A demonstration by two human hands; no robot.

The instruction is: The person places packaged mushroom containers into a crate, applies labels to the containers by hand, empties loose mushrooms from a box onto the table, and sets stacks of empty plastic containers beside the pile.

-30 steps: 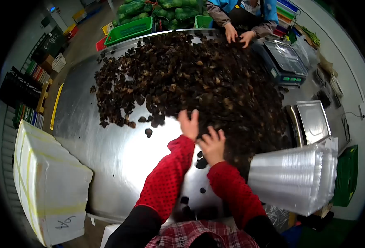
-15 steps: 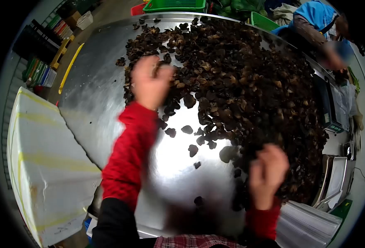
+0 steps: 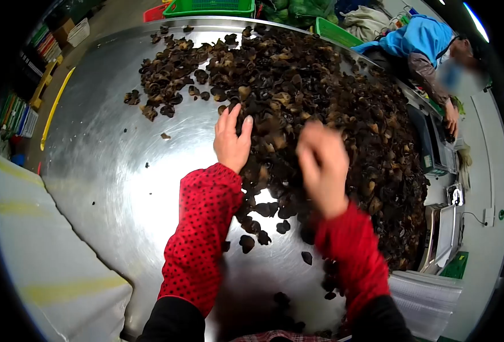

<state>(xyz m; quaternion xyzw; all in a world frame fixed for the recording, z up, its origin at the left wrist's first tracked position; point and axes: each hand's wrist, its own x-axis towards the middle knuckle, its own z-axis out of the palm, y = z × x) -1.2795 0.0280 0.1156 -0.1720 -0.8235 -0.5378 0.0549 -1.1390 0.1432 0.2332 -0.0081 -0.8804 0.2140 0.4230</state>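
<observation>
A broad heap of dark brown wood ear mushrooms (image 3: 297, 74) covers much of the metal table (image 3: 109, 131). At the heap's left edge is my left hand (image 3: 232, 139), its thumb spread from the fingers and the fingertips touching the mushrooms. My right hand (image 3: 323, 165) is over the middle of the heap, smeared by motion. Its fingers look bent, and whether they hold anything cannot be made out. Several loose mushrooms (image 3: 247, 244) lie on the bare metal below my hands.
A white foam box (image 3: 52, 256) stands at the left edge. Green baskets (image 3: 209, 8) are at the far side. To the right are a dark boxy device (image 3: 426, 142) and a white tray-like object (image 3: 443, 233). Another person in blue (image 3: 417, 40) reaches a hand (image 3: 451, 118) toward the device.
My left hand has moved right and down along the heap's edge. My right hand has moved up and left onto the heap. The view has shifted, and the other person's hand is lower.
</observation>
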